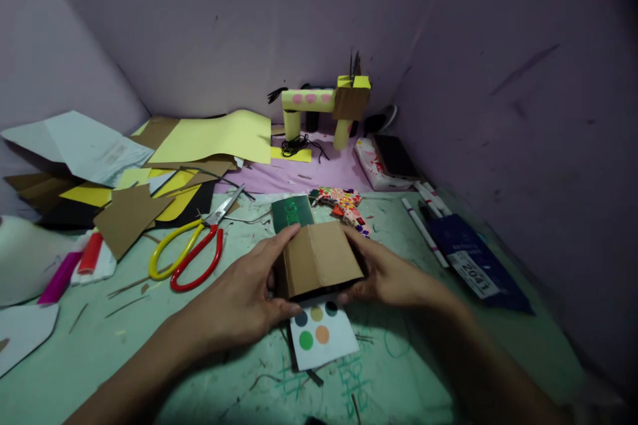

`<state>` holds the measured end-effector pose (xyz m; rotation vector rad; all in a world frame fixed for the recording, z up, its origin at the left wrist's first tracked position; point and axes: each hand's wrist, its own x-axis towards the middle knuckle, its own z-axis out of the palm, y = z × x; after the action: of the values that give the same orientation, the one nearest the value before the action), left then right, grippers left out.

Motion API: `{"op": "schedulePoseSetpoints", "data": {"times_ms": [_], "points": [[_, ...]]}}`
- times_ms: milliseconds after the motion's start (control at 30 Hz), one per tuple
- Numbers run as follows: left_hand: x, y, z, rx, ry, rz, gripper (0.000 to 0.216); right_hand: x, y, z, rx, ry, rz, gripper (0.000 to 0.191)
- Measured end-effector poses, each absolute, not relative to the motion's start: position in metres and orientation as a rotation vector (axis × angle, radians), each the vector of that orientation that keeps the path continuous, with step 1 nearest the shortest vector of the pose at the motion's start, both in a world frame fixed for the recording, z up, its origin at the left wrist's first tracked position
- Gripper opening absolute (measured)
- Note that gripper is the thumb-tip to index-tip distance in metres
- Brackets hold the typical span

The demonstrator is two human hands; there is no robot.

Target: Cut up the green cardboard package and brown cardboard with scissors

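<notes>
A folded brown cardboard box is held between both hands above the green table. My left hand grips its left side, the thumb at the lower front corner. On its right side my right hand presses with fingers and thumb. Below the box lies a white card with coloured dots, partly covered by it. Just behind sits a dark green card with lettering. A floral-patterned glue gun rests behind the box to the right.
Scissors with yellow and red handles lie left of the hands. Farther left are cardboard and paper scraps. A yellow paper animal figure stands at the back. Markers, a blue packet and a phone are on the right.
</notes>
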<state>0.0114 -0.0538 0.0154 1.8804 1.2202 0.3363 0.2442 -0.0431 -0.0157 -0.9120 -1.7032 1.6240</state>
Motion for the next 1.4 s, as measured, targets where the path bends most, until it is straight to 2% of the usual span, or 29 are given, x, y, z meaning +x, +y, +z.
{"op": "schedulePoseSetpoints", "data": {"times_ms": [133,333,700,1033,1233,1400], "points": [[0.012,-0.055,0.016,1.795,1.200,0.412,0.088,0.239,-0.046,-0.015,-0.980,-1.767,1.449,0.085],[0.012,-0.057,0.018,1.571,1.188,0.427,0.089,0.237,-0.048,-0.014,-1.023,-1.892,1.257,0.089],[0.004,-0.058,0.007,1.815,1.150,0.425,0.092,0.236,-0.049,-0.019,-1.031,-1.877,1.292,0.080],[0.006,-0.058,0.009,1.844,1.174,0.447,0.092,0.234,-0.050,-0.013,-1.036,-1.981,1.122,0.072],[0.005,-0.058,0.011,1.788,1.201,0.418,0.092,0.237,-0.051,-0.014,-1.036,-2.006,1.163,0.083],[0.006,-0.058,0.012,1.764,1.200,0.426,0.093,0.241,-0.057,-0.011,-1.107,-2.110,1.111,0.108]]}}
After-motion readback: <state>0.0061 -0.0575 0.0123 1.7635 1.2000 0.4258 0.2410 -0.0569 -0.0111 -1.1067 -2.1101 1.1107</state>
